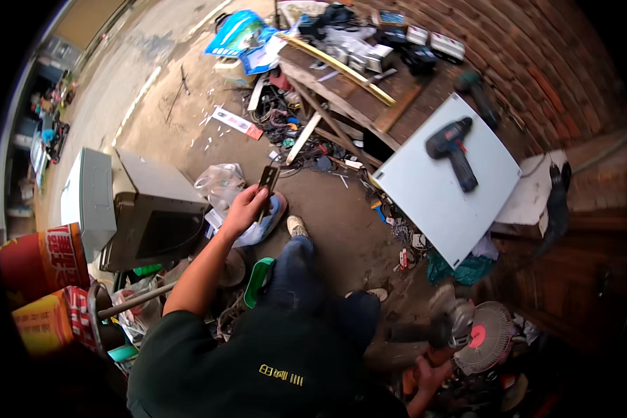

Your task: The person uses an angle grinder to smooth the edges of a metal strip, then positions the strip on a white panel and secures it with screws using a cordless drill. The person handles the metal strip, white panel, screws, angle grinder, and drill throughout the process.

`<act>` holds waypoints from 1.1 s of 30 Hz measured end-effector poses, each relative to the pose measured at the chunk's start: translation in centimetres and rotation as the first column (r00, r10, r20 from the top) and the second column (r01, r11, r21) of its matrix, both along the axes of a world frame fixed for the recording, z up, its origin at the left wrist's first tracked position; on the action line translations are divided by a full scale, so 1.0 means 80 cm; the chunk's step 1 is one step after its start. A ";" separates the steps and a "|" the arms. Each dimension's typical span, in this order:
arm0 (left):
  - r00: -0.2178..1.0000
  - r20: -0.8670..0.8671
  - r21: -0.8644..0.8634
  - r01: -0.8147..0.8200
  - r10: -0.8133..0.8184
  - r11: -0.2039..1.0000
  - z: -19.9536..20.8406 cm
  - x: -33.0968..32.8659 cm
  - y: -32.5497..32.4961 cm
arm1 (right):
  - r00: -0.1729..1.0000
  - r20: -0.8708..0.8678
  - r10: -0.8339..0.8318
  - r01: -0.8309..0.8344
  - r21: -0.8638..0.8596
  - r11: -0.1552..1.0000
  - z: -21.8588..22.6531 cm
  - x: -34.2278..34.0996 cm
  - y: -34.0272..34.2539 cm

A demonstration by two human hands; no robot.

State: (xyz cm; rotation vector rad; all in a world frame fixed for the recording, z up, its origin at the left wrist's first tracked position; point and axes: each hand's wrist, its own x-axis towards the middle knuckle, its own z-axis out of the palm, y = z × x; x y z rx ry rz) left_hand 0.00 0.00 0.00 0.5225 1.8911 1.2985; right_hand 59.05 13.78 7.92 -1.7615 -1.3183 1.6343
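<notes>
Out in front of me, my left hand (246, 208) is closed round a dark, flat metal bracket (269, 178) with slots in it. My right hand (432, 380) reaches low at the lower right, among a pile of tools and parts. Just above it is an angle grinder (425, 332), partly blurred. Beside that hand stands a round fan grille (491, 341) with a red centre. What the right fingers touch cannot be made out. On a white board (411, 174) at the right lies a cordless drill (455, 150).
A cluttered wooden workbench (327, 87) stands ahead against a brick wall (536, 76); cables and scraps lie beneath it. A second drill (475, 94) rests behind the board. At the left are a metal cabinet (87, 202), plastic bags (221, 182) and a green plastic piece (258, 282).
</notes>
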 end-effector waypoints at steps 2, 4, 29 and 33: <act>0.996 0.087 0.088 -0.016 0.008 0.996 0.021 -0.047 -0.010 | 0.975 0.076 0.208 -0.222 0.310 0.925 0.022 -0.108 0.019; 0.989 0.125 0.160 -0.102 0.082 0.982 0.039 -0.099 -0.047 | 0.928 0.068 0.367 -0.368 0.333 0.868 0.055 -0.240 0.036; 0.826 -0.086 0.126 -0.545 0.557 0.829 0.096 -0.425 -0.195 | 0.015 0.119 0.993 -0.963 0.269 -0.018 0.084 -1.002 0.099; 0.840 -0.095 0.045 -0.533 0.535 0.845 0.109 -0.478 -0.184 | -0.061 0.037 0.997 -0.984 0.167 -0.067 0.087 -1.072 0.117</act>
